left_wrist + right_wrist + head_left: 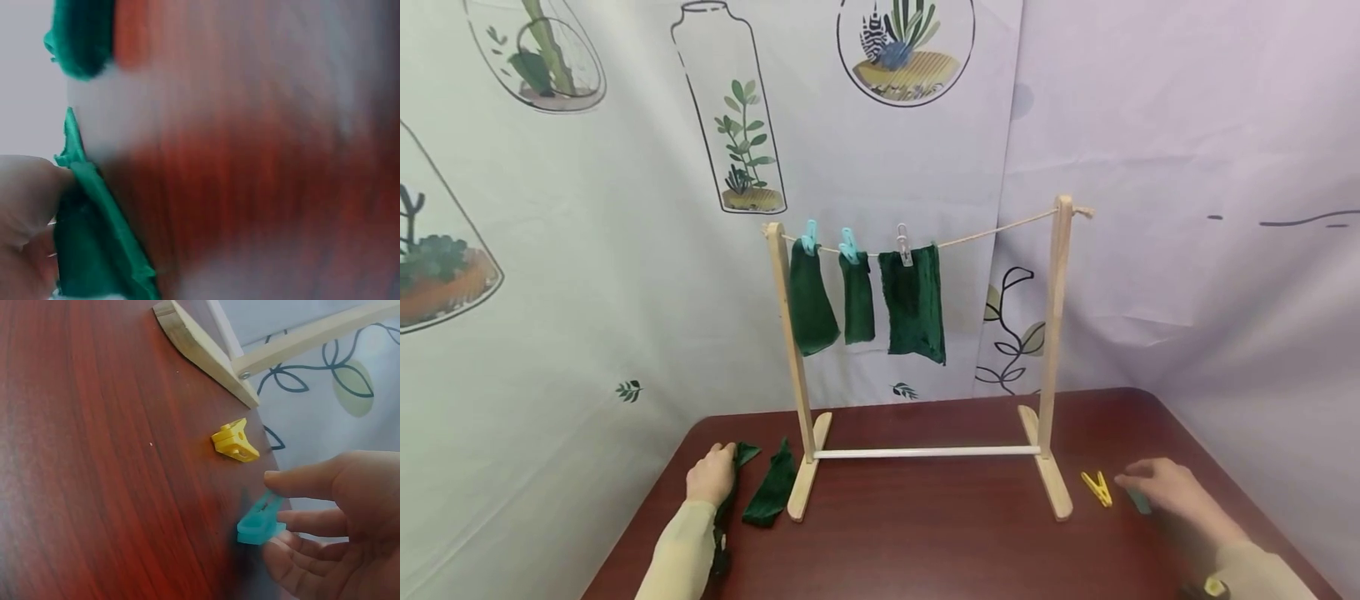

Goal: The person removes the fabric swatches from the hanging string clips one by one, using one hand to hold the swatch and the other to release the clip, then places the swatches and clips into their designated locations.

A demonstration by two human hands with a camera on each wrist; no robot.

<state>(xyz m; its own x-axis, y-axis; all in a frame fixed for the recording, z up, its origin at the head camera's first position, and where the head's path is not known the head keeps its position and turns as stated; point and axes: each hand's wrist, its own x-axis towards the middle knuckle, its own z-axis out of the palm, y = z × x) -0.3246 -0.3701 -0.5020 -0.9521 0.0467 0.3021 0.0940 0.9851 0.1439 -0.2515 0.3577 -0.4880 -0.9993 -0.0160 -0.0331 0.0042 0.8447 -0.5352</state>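
My left hand [713, 473] lies at the table's near left and grips a dark green cloth [741, 457] that trails back under the wrist. In the blurred left wrist view, the fingers [28, 206] pinch that cloth [94, 244]. A second green cloth [771, 493] lies beside it, against the rack's left foot. My right hand [1157, 487] reaches over a teal peg [259, 522] lying on the table, thumb above it and fingertips [281, 550] touching its side, without lifting it. A yellow peg [1097, 488] lies just left of that hand.
A wooden drying rack [1054, 333] with a string line stands mid-table. Three green cloths [913, 304] hang from the line, held by two teal pegs and a clear one. The brown table [925, 542] ends close to both hands. Printed curtains hang behind.
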